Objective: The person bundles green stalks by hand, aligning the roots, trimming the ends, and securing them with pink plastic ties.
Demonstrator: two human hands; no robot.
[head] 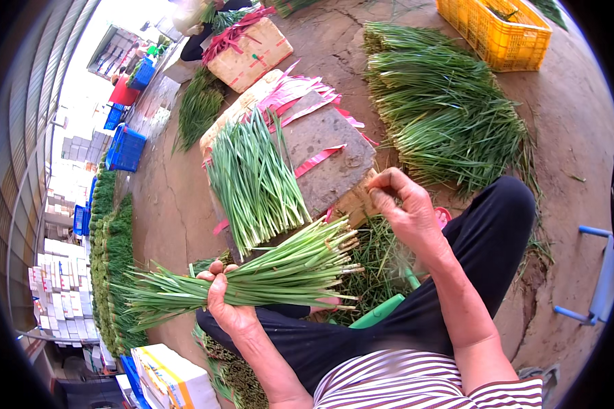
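A loose bunch of garlic chives lies across my left hand, whose fingers are wrapped round its leafy part. The pale cut ends fan out to the right, towards my right hand. My right hand is raised beside the work block's corner, thumb and forefinger pinched together; I see nothing between them. A second spread of chives rests on the left side of the grey slab. One pink strip lies on the slab, and several more pink strips are heaped at its far edge.
Layered chives cover the floor at upper right, near a yellow crate. Scraps of leaf lie below the slab by a green plastic seat. Another strip-topped foam box stands beyond. A white box is at lower left.
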